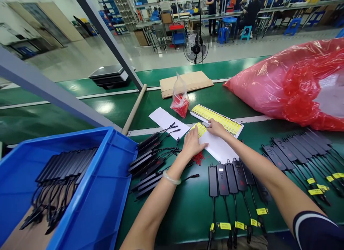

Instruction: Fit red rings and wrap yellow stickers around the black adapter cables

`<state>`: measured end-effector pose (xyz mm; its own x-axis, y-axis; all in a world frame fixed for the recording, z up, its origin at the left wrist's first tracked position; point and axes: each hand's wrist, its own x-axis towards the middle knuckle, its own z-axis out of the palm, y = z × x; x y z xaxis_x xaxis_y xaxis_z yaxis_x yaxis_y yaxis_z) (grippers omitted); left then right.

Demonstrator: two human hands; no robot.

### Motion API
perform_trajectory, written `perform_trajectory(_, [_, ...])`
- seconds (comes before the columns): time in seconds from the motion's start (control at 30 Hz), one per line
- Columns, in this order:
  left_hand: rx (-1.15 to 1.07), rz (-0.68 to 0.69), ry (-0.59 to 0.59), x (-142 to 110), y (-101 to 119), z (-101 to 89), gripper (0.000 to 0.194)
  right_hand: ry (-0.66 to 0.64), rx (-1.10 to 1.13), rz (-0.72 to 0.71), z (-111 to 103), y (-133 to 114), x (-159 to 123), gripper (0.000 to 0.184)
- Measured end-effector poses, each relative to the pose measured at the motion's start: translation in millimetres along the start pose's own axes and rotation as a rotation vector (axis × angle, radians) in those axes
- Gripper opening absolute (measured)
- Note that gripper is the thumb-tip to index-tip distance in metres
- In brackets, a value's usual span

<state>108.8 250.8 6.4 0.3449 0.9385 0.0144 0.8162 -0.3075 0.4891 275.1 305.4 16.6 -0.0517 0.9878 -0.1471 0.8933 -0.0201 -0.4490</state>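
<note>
My left hand [192,142] lies on a partly used sheet of yellow labels [202,129], its fingers stretched out and thumb apart. At the top edge of that sheet, the thumb and forefinger of my right hand [216,128] pinch together on the labels. White backing [219,146] shows below them. Behind my hands is a fuller yellow label sheet [224,120]. Small red pieces [198,157] lie beside my left hand. Below my right forearm are black controller boxes [222,178] with yellow tags on their cables. Untagged black boxes [146,158] lie to the left.
A blue bin [122,192] holding more black boxes stands left. A clear bag of red pieces [180,101], white paper [168,121] and cardboard [188,82] lie ahead. A large red plastic bag [268,81] and more tagged boxes [287,149] occupy the right.
</note>
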Motion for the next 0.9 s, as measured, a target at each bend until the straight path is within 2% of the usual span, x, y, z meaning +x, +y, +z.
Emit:
perform_trajectory(0.1, [-0.007,-0.021,-0.052,15,-4,5.6,0.107,0.021,-0.019,-0.023,6,-2,1,0.032])
perform_trajectory(0.2, [-0.024,-0.038,-0.088,17,-6,10.2,0.111,0.052,-0.037,-0.105,7,-8,-12,0.030])
perform_trajectory(0.33, [-0.060,-0.050,-0.116,20,-7,8.8,0.116,0.087,-0.054,-0.246,-1,-21,-54,0.030])
perform_trajectory(0.43, [-0.098,-0.034,-0.124,12,-8,-9.9,0.116,0.138,-0.034,-0.300,-18,-23,-97,0.034])
perform_trajectory(0.5, [-0.113,0.005,-0.101,-11,-8,-32.5,0.102,0.235,0.032,-0.299,-32,-18,-125,0.032])
perform_trajectory(0.57, [-0.095,0.086,-0.053,-48,-7,-57.7,0.070,0.388,0.335,-0.294,-46,-9,-150,0.019])
perform_trajectory(0.63, [-0.022,0.082,-0.058,-96,-5,-77.7,0.035,0.389,0.692,-0.187,-54,2,-171,0.008])
perform_trajectory(0.7, [0.096,0.018,-0.137,-143,-6,-86.4,0.017,0.303,1.001,-0.025,-56,11,-188,0.008])
perform_trajectory(0.77, [0.223,-0.075,-0.201,-181,-11,-82.9,0.015,0.184,1.248,0.119,-51,17,-201,0.013])
perform_trajectory(0.83, [0.283,-0.151,-0.185,-206,-20,-71.7,0.023,0.045,1.434,0.229,-40,18,-209,0.014])
perform_trajectory(0.9, [0.265,-0.213,-0.120,-219,-29,-60.3,0.027,-0.084,1.553,0.313,-27,14,-216,0.013])
